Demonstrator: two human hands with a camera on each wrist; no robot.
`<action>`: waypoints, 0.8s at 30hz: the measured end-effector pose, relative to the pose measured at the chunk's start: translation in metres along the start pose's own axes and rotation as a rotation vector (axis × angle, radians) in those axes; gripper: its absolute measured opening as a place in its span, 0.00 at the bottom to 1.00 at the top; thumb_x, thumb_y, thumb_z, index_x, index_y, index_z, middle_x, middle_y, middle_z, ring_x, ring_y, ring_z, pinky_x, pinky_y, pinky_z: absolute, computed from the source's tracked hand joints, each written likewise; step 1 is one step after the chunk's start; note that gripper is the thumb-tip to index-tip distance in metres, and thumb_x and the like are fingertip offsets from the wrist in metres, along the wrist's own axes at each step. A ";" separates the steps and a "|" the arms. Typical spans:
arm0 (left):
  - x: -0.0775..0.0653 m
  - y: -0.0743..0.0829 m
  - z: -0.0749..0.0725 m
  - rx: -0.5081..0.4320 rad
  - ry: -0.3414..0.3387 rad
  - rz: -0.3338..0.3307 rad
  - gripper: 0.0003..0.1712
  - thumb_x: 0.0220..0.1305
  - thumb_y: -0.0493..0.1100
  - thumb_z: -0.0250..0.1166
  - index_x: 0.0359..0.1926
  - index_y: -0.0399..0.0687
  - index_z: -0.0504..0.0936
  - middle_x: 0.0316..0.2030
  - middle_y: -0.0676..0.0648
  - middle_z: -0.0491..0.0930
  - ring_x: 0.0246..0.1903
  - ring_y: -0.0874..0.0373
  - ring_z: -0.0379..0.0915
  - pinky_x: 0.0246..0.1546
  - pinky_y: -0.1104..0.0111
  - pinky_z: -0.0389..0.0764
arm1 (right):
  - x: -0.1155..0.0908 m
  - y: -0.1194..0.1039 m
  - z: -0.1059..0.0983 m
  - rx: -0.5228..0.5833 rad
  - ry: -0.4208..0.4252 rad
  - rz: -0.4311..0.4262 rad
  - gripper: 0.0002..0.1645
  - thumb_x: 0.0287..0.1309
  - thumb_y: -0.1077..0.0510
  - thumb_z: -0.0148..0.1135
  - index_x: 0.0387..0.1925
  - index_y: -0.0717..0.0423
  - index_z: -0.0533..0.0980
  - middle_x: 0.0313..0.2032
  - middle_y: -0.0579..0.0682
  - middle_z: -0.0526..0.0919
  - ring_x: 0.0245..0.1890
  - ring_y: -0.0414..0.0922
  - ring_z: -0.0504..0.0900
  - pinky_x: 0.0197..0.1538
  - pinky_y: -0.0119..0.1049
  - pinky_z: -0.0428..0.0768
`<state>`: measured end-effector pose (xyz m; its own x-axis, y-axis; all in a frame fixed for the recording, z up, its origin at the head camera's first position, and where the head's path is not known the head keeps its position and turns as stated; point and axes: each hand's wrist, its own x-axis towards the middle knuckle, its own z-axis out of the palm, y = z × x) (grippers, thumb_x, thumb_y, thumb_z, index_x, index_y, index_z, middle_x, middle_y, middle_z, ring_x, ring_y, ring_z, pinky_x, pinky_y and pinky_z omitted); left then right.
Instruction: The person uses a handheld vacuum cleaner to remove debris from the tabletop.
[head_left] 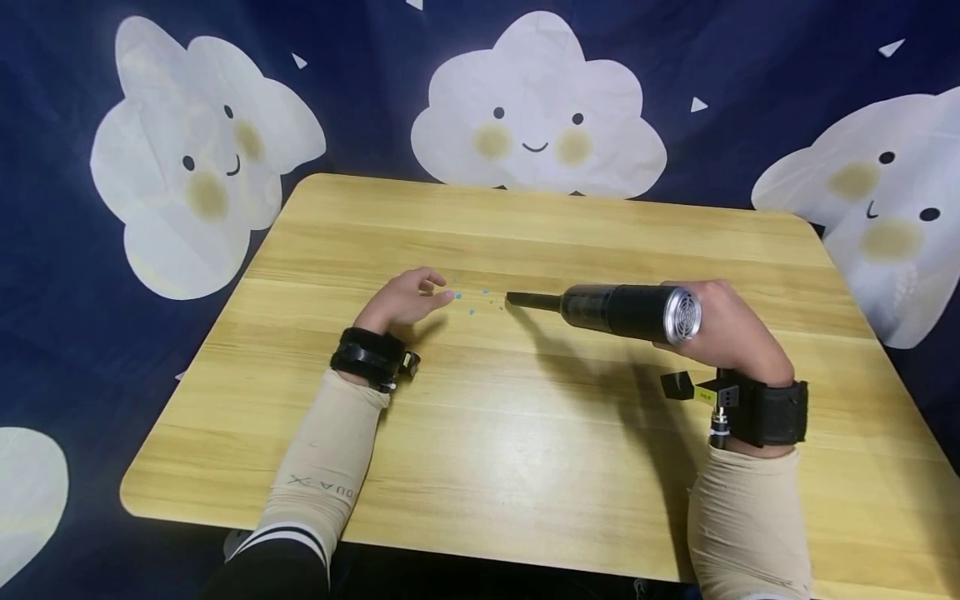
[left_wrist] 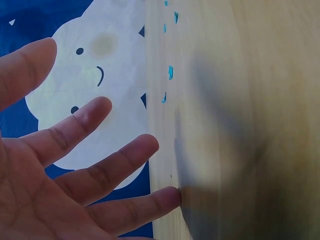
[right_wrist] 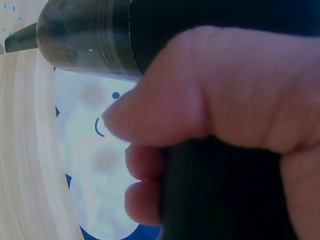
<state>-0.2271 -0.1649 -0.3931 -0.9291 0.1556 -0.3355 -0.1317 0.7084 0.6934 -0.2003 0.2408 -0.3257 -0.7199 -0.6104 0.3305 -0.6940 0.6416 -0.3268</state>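
Observation:
My right hand (head_left: 723, 329) grips a black handheld vacuum cleaner (head_left: 630, 310) by its handle, the fingers and thumb curled round it in the right wrist view. Its narrow flat nozzle (head_left: 534, 301) points left, its tip close to several small blue scraps (head_left: 485, 292) on the table. On the other side of the scraps is my left hand (head_left: 408, 297). In the left wrist view its fingers (left_wrist: 102, 172) are spread and fairly straight, with nothing held. The little finger is at or near the tabletop; contact is hard to tell.
The scraps lie on a light wooden table (head_left: 480, 483) with rounded corners. Behind it hangs a dark blue cloth (head_left: 360, 92) printed with white smiling clouds. Each wrist wears a black strap with a small camera.

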 end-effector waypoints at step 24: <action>-0.001 0.001 0.001 -0.002 -0.006 0.004 0.29 0.66 0.60 0.56 0.60 0.49 0.69 0.64 0.36 0.66 0.60 0.38 0.62 0.58 0.43 0.67 | 0.002 -0.005 0.002 0.002 -0.017 -0.001 0.18 0.30 0.67 0.69 0.22 0.49 0.70 0.18 0.42 0.72 0.19 0.41 0.69 0.25 0.39 0.72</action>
<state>-0.2257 -0.1637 -0.3922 -0.9275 0.1629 -0.3365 -0.1285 0.7064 0.6961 -0.1982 0.2356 -0.3257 -0.7192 -0.6188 0.3159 -0.6948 0.6399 -0.3283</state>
